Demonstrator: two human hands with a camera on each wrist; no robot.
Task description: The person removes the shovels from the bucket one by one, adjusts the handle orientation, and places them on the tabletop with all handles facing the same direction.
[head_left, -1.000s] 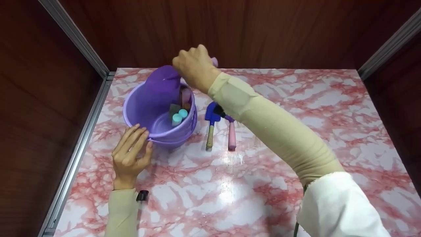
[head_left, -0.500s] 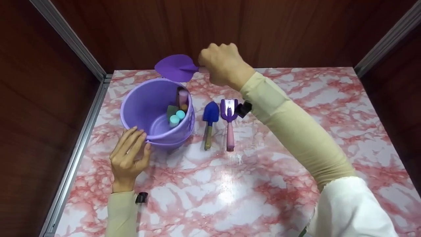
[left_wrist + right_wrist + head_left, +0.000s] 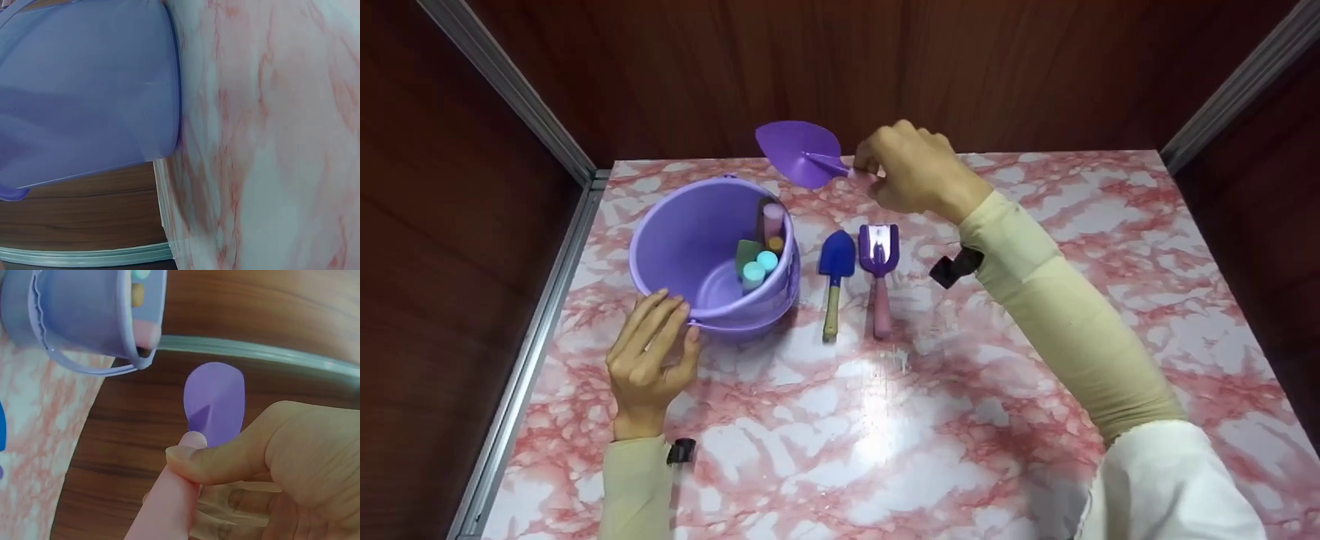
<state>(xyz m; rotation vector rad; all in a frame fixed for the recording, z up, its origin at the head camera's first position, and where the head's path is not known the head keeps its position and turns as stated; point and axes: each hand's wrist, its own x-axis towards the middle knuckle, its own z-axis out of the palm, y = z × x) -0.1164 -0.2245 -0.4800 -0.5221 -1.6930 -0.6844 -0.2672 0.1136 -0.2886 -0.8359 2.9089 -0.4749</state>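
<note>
Fingers of the right hand point(image 3: 919, 169) pinch the purple trowel point(image 3: 796, 150) aloft near the bucket point(image 3: 682, 225), the left hand point(image 3: 645, 367) resting extended fingers at its rim; two tools point(image 3: 837, 255) already lie on the table point(image 3: 787, 435), several handle ends point(image 3: 754, 274) remain inside.

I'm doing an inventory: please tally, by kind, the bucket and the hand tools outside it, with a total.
Bucket: 1 (light purple round bucket)
Hand tools: 3 (pink-handled purple leaf-shaped trowel, pink-handled purple squared scoop, beige-handled blue pointed trowel)
Total: 4

Marbled tbl point(image 3: 810, 435) w/ purp bucket point(image 3: 682, 232), blue trowel point(image 3: 837, 256), purp scoop point(image 3: 880, 259)
</note>
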